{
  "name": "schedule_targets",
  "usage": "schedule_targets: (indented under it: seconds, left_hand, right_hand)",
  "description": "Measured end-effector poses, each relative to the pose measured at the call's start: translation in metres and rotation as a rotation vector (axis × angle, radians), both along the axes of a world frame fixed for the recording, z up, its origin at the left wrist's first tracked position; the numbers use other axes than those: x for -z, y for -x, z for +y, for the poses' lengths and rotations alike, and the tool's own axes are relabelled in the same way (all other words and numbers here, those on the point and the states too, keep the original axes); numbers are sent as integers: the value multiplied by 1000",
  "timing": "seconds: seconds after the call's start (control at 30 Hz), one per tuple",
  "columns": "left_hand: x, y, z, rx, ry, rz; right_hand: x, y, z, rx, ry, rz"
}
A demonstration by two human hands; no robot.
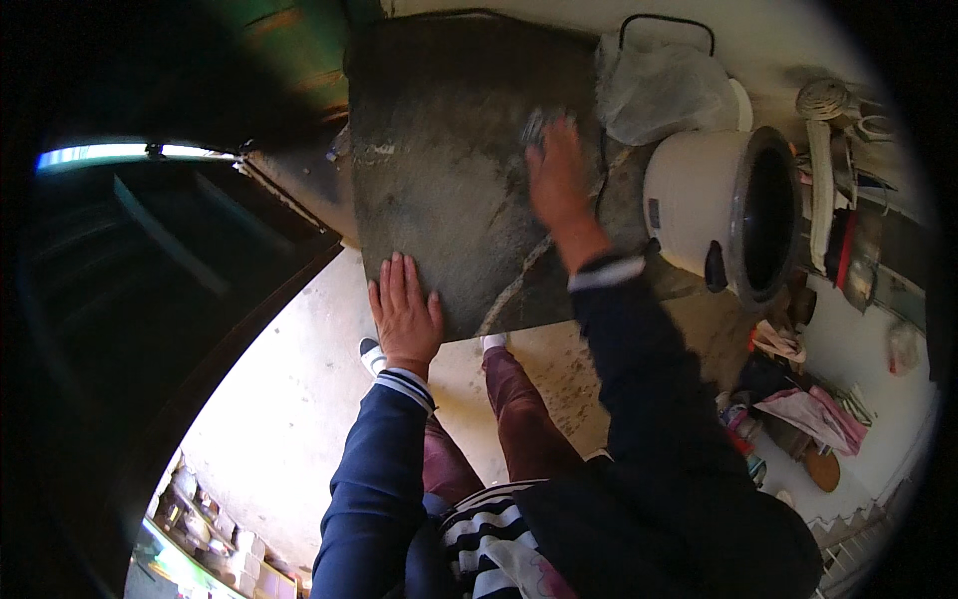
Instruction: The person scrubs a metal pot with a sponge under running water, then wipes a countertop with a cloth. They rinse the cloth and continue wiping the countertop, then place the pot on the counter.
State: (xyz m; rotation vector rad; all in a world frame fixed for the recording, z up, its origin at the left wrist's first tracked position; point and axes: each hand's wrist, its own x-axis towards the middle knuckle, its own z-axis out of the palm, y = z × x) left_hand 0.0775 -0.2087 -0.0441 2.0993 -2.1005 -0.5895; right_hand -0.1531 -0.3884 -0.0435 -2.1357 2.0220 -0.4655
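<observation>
In front of me a dark slab-like tabletop [441,172] spreads out, grey and worn, with a pale crack-like line running across its near right part. My left hand [406,311] lies flat on its near left edge, palm down, thumb out to the side. Farther out on the right half, my right hand [557,176] presses on the surface. Under its fingertips is a small silvery-grey thing [534,127], too blurred to name, perhaps a scouring pad or a crumpled cloth.
Right of my right hand stands a white cooker-like vessel [692,202] with a dark round opening. Behind it is a clear plastic bag [666,93] near a black handle. Cloths [816,419] and household items lie at far right. A dark door-like panel [172,284] borders the left.
</observation>
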Motion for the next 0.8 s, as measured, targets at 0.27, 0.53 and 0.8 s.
schedule_targets:
  seconds: [0.27, 0.53, 0.8]
  left_hand:
    - [4, -8, 2, -22, 61, 112]
    - [5, -16, 8, -45, 139, 281]
    - [2, -17, 6, -59, 176, 339]
  right_hand:
    - [20, -45, 94, -192, -233, -368]
    - [-4, -36, 97, -531, -17, 201]
    - [-16, -83, -32, -249, -184, -23]
